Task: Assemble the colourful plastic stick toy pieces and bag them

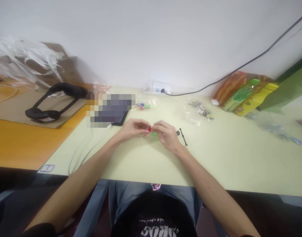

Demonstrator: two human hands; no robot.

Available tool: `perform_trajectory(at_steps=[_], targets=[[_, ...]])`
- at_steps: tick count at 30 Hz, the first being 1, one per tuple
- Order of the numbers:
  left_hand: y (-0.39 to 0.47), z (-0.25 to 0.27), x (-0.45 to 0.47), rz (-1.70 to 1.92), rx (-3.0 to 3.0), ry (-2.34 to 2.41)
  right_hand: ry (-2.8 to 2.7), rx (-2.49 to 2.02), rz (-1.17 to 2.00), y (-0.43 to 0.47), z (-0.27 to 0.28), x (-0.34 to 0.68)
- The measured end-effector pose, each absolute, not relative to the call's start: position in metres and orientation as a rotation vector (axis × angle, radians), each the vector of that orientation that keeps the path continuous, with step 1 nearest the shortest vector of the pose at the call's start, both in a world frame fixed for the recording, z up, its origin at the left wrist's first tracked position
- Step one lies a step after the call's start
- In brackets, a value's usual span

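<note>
Over the pale table (146, 161), my left hand (135, 129) and my right hand (166, 133) meet fingertip to fingertip. A small red plastic piece (148, 132) is pinched between them, with the fingers of both closed on it. Its exact shape is partly hidden by my fingers. Just under my right hand shows a bright green piece (156, 138). To the right of that hand lie a thin black rod with knobbed ends (183, 136) and a small dark round part (178, 133).
A tablet (116, 112), partly blurred out, lies left with a cable. Clear bags of small coloured parts (202, 112) lie behind and right. A white power strip (157, 88) stands by the wall. Snack packaging (249, 95) is at the back right; a black headset (54, 102) at left.
</note>
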State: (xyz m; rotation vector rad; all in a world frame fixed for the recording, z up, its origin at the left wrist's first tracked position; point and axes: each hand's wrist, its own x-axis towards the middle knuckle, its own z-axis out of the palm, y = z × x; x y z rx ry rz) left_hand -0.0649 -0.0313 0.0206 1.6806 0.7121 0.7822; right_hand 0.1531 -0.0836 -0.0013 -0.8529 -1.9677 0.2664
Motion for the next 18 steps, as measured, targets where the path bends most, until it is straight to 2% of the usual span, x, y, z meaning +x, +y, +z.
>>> perform_trajectory(at_steps=[18], targets=[[-0.0312, 0.0192, -0.0641, 0.764, 1.708, 0.649, -1.92, -0.917, 0.273, -0.0898, 0.0025, 0.1499]])
